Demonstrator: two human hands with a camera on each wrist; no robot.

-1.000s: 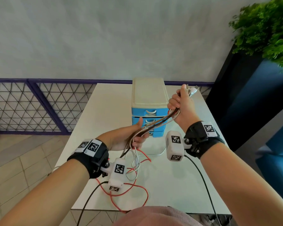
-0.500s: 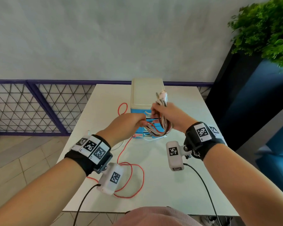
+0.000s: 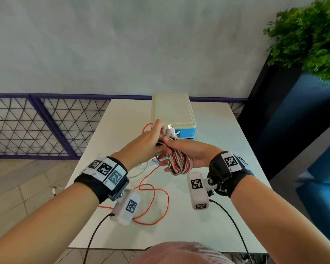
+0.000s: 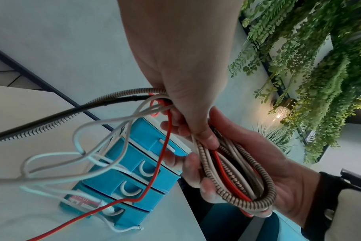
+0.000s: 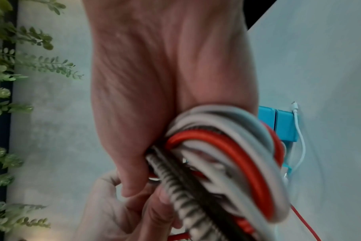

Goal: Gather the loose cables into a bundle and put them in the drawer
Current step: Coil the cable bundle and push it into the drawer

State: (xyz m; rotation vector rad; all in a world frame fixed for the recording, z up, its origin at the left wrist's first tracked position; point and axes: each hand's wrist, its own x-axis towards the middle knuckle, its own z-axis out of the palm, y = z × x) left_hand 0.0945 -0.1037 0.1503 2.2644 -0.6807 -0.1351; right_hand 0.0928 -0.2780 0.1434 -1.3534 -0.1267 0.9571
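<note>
Your two forearms reach forward and meet above the white table (image 3: 213, 216), wrists raised clear of its surface. Your right hand (image 3: 193, 154) lies palm up with the fingers curled around a coiled bundle of cables (image 3: 179, 162); the thumb presses down on the top of the coil, so this hand is grasping the bundle. Your left hand (image 3: 148, 143) comes in from the other side, knuckles up, and its fingers close around the strands where they leave the coil, touching your right thumb; this hand is also grasping cable. In the left wrist view the bundle (image 4: 235, 177) shows as several loops laid side by side: braided tan-and-brown, plain white and red. A silver USB plug (image 3: 170, 126) stands up just beyond your left fingertips. Loose tails hang from your left hand: a red cable (image 3: 156, 199) falls to the table and curls in loops below your left wrist, and white cable (image 4: 82, 156) sags in loops in front of the drawer unit (image 3: 185, 130). The unit stands on the table just beyond both hands, blue with a cream top; the left wrist view shows its stacked blue drawers (image 4: 134, 176) with white handles, all pushed in. The bundle is held in the air in front of the unit, not touching it.
</note>
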